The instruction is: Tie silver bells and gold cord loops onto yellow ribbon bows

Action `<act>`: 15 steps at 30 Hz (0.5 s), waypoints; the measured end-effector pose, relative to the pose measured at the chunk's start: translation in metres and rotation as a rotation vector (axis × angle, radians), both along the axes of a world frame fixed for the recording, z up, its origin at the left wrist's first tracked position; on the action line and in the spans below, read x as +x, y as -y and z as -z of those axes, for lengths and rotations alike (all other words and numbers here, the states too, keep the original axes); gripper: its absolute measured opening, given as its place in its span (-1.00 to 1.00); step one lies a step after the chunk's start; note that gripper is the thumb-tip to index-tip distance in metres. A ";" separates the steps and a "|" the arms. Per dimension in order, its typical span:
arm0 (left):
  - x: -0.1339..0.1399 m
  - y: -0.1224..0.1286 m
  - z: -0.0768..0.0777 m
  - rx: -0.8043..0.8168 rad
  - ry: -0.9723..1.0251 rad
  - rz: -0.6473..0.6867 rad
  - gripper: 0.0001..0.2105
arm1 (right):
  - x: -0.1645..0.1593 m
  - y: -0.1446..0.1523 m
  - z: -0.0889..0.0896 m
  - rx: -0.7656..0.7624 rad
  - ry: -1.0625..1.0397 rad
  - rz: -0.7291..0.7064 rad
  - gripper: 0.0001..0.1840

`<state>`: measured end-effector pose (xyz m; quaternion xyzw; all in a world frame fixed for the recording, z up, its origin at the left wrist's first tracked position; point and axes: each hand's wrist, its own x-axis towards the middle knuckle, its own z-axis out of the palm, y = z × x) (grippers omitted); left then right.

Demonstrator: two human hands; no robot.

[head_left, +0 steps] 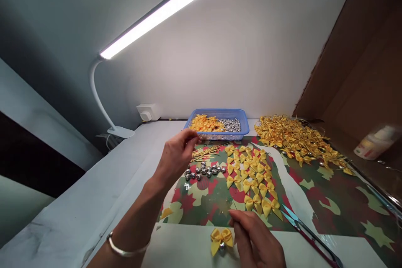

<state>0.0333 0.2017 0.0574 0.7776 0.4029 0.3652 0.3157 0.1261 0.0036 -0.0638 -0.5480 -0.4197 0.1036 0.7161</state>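
Left hand out in front, fingers drawn together by the near edge of the blue basket, right over the golden ties; whether anything sits in that pinch, I can't tell. Down low, the right hand curls inward, its grip hidden too. And just beside it, the yellow bow with a silver bell under its knot, above the pale strip at the near edge! Silver bells cluster mid-sheet, rows of yellow bows to their right, scissors lying apart-bladed beyond the right hand.
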 end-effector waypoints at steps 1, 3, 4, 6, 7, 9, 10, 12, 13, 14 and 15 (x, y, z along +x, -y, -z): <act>-0.005 0.011 -0.003 -0.057 0.097 -0.009 -0.86 | 0.000 0.001 -0.002 0.003 -0.010 -0.004 -0.81; -0.014 0.037 -0.007 -0.168 0.279 -0.030 -0.87 | 0.001 0.004 -0.008 -0.018 -0.057 -0.023 -0.80; -0.017 0.050 -0.007 -0.224 0.355 -0.036 -0.87 | 0.002 0.005 -0.012 -0.048 -0.102 -0.053 -0.77; -0.022 0.078 -0.005 -0.310 0.490 -0.047 -0.86 | 0.004 0.006 -0.021 -0.153 -0.257 -0.198 -0.64; -0.023 0.091 -0.003 -0.343 0.544 -0.046 -0.85 | 0.005 0.005 -0.026 -0.217 -0.358 -0.314 -0.55; -0.025 0.115 0.002 -0.409 0.634 -0.022 -0.82 | 0.009 0.002 -0.035 -0.309 -0.557 -0.572 -0.40; -0.025 0.126 0.006 -0.516 0.704 0.024 -0.82 | 0.012 0.001 -0.038 -0.325 -0.636 -0.674 -0.37; -0.028 0.142 0.015 -0.621 0.719 0.023 -0.83 | 0.017 -0.002 -0.043 -0.310 -0.744 -0.765 -0.40; -0.030 0.147 0.020 -0.656 0.685 0.002 -0.85 | 0.019 -0.002 -0.045 -0.297 -0.786 -0.769 -0.45; -0.032 0.150 0.025 -0.688 0.642 -0.018 -0.85 | 0.022 -0.002 -0.047 -0.286 -0.830 -0.768 -0.51; -0.034 0.152 0.030 -0.715 0.600 -0.037 -0.86 | 0.024 -0.001 -0.048 -0.276 -0.882 -0.773 -0.56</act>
